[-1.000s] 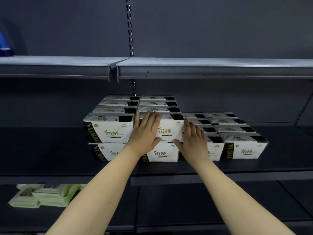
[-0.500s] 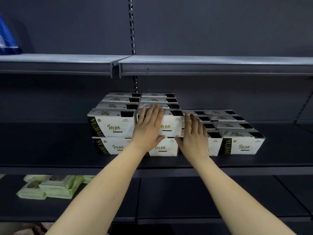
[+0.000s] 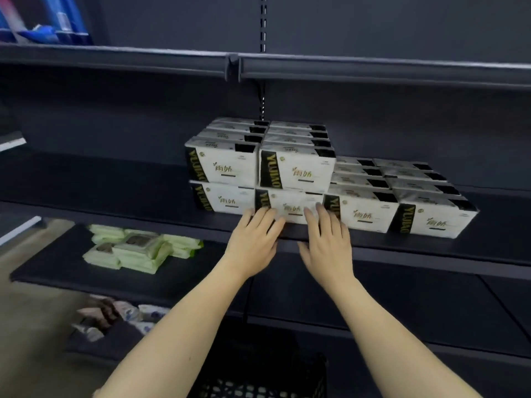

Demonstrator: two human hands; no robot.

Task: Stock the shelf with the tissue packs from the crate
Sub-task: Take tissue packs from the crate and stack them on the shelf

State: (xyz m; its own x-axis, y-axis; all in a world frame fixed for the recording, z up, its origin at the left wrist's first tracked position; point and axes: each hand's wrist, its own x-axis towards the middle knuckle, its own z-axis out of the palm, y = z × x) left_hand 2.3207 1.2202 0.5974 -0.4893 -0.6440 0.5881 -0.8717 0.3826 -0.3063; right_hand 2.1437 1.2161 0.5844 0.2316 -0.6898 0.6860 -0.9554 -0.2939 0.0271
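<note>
My hands have dropped from the upper packs to the bottom row. A second ago both palms lay flat against the top front pack; now the left hand (image 3: 253, 239) and right hand (image 3: 326, 239) sit lower, fingers straight, their tips touching the front face of the bottom pack (image 3: 293, 206) in the second column. Neither grip has hold of anything: both are spread wide and only pressing.

The packs (image 3: 296, 168) stand on the middle shelf (image 3: 431, 254), two layers high on the left, one layer on the right, in rows running back toward the wall. The view has also swung down and left, so the crate (image 3: 258, 380) now shows at the bottom edge, between my forearms (its contents are too dim to read).

I judge the top layer squared up and this last nudge meant to seat the lower pack flush. After that comes another reach into the crate, and the single-layer right side is where the next packs belong.
</note>
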